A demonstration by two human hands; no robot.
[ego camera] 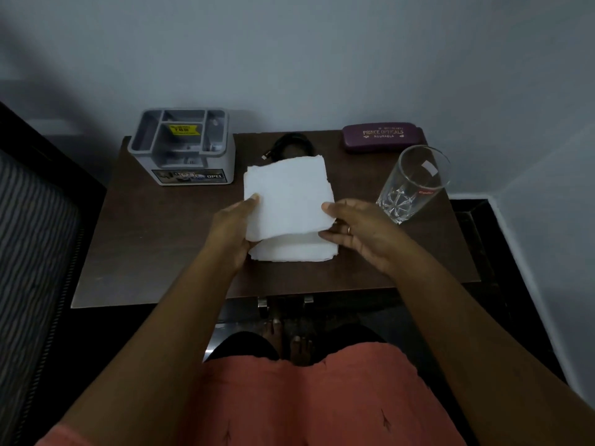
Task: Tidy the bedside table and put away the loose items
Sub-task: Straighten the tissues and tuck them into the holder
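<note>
Entry: bedside table point(161, 246), seen from its front edge to its back.

1. Left hand point(235, 226), right hand point(357, 233): apart, over the table's middle front. Each pinches one side edge of the sheet, thumb on top.
2. Sheet point(289, 194), white and ragged-edged, at table centre. Its upper layer is lifted and its lower layer lies flat on the table, showing nearer the front edge. The long axis seems to run front to back, a little skewed, with the free torn edge pointing towards the table's back. Risk: the layers are already offset, so an uneven fold is likely if the sheet is pressed down as held.
3. Glass point(412, 185): table's right side, near the right hand. Risk: a sideways sweep of that hand or wrist could knock it off the right edge.
4. Cable point(291, 146), black and coiled, at centre back, partly hidden by the sheet's far edge. Risk: dragged along if the sheet catches it.
5. Organizer point(183, 146): back left corner.
6. Case point(381, 136), purple: back right corner.
</note>
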